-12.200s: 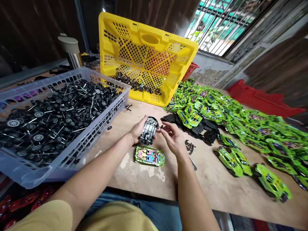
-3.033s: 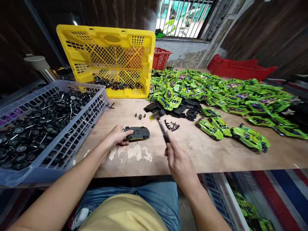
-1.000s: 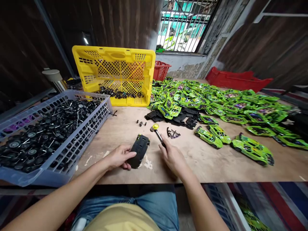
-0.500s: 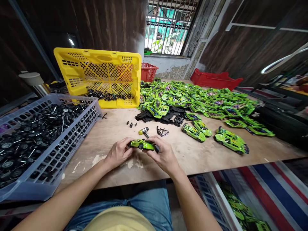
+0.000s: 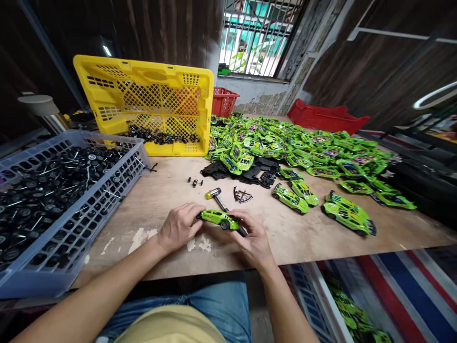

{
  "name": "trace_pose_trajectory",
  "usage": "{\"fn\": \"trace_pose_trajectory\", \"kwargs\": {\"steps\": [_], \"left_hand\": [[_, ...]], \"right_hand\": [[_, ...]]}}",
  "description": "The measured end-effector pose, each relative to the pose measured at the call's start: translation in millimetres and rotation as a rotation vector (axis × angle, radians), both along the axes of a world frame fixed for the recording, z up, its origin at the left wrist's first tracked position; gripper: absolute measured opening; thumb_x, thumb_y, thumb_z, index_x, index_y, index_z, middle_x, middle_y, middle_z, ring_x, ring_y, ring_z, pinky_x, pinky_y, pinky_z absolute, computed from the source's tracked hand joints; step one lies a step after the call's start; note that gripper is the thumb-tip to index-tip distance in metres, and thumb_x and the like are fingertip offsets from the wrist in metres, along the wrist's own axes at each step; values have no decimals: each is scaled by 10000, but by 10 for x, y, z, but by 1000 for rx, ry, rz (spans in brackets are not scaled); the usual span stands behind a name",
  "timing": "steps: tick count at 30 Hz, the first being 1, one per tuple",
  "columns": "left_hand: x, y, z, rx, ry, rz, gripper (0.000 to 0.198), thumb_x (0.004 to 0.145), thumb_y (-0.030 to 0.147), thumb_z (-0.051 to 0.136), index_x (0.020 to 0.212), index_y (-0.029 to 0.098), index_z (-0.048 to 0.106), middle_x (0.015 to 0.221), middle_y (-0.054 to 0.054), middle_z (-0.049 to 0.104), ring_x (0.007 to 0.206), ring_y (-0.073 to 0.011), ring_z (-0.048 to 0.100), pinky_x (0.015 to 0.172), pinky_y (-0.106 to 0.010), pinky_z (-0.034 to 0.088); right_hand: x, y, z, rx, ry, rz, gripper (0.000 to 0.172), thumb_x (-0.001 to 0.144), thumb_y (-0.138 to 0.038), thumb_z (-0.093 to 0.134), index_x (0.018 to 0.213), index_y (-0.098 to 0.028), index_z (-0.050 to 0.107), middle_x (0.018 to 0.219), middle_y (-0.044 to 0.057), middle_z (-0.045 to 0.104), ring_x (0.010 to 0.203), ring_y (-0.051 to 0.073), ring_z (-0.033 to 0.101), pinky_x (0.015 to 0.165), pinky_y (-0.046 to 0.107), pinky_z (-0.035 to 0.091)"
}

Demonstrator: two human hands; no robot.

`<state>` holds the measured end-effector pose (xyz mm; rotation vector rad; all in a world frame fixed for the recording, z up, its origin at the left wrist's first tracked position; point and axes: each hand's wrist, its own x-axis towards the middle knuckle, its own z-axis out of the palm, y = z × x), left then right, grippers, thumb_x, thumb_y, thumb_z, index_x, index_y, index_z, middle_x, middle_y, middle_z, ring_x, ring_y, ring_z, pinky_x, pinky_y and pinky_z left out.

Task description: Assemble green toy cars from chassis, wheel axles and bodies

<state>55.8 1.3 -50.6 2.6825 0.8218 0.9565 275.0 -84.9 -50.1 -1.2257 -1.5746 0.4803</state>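
Note:
A green toy car [image 5: 217,217] with black wheels is held between both hands, just above the front part of the wooden table. My left hand [image 5: 181,226] has its fingers closed on one end of the car. At the other end, my right hand [image 5: 254,240] grips it with thumb and fingers. Behind the car lies a small hammer [image 5: 213,193] with a yellow-tipped head, its handle partly hidden by the car and my right hand. A wheel axle piece [image 5: 195,182] and a dark curved plastic part [image 5: 242,195] rest beyond the hammer.
Left stands a translucent crate [image 5: 130,164] of black wheels. A yellow crate [image 5: 210,109] holding small black parts is behind it. Green car bodies [image 5: 271,138] are heaped at the back, with black chassis plates [image 5: 217,170] before them. Finished-looking cars [image 5: 348,213] sit at right.
The toy car has turned so that more of its side shows, and both hands have shifted slightly right with it. The whole view has also moved a little.

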Motion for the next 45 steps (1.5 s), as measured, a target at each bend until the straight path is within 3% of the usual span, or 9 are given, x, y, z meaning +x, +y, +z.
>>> {"fn": "trace_pose_trajectory", "kwargs": {"steps": [11,18,22,26,29,32,35,41,45], "left_hand": [[-10,-14,-30,-150,6,13,372,883,179,566,1251,167,514,1121,-110,669,983,-218,663,859,-344,553],[-146,302,-219,-46,-6,-19,267,897,289,561,1147,196,582,1138,-93,661,1020,-238,662,872,-353,548],[-138,360,-262,-56,13,-38,200,914,299,539,1072,200,609,1119,-90,663,1002,-227,664,853,-337,547],[-77,355,-229,-44,24,-22,178,914,245,535,1066,185,607,1118,-96,651,1011,-221,652,859,-345,542],[-32,375,-223,-62,5,2,186,915,213,528,1079,168,603,1122,-108,643,1003,-215,651,850,-349,545],[8,388,-235,-72,-68,15,175,916,189,522,1064,161,611,1115,-120,645,1015,-217,647,857,-355,546],[16,391,-231,-95,-163,6,174,911,162,525,1055,163,622,1112,-127,648,1035,-215,637,876,-359,543],[-111,434,-156,-321,-393,82,153,919,234,520,960,177,657,1029,-108,671,951,-190,657,763,-290,563],[-129,503,-100,-811,-588,204,250,901,387,555,911,155,647,914,-86,704,744,-150,673,643,-248,543]], "right_hand": [[60,-119,130,180,-222,-153,342,812,-160,654,1133,-263,596,1037,65,655,952,218,641,801,374,553],[1535,-512,268,355,-516,-1254,283,824,-371,656,1029,-181,612,984,118,630,961,277,589,859,430,493],[2396,-446,126,92,-620,-1307,282,816,-359,558,1007,-160,615,1016,146,591,1017,295,544,900,432,454],[2717,-168,87,-45,-653,-1207,337,730,-284,567,1029,-141,629,1078,171,546,1051,317,508,899,461,447],[2457,151,183,-5,-751,-1003,383,755,-267,578,1114,-138,614,1140,182,545,1119,336,481,964,504,406],[1817,589,227,-47,-812,-639,311,868,-272,515,1143,-158,608,1112,158,580,1082,295,514,972,468,414],[1118,1083,146,-75,-853,-467,300,894,-314,547,1164,-205,615,1158,121,596,1097,258,515,945,387,438],[575,1757,77,-134,-872,-400,185,890,-206,539,1033,-180,653,1007,141,644,999,267,562,843,363,464],[495,1694,356,-59,-797,-401,259,958,-232,419,1088,-144,625,988,141,644,923,236,605,841,354,487]]}}
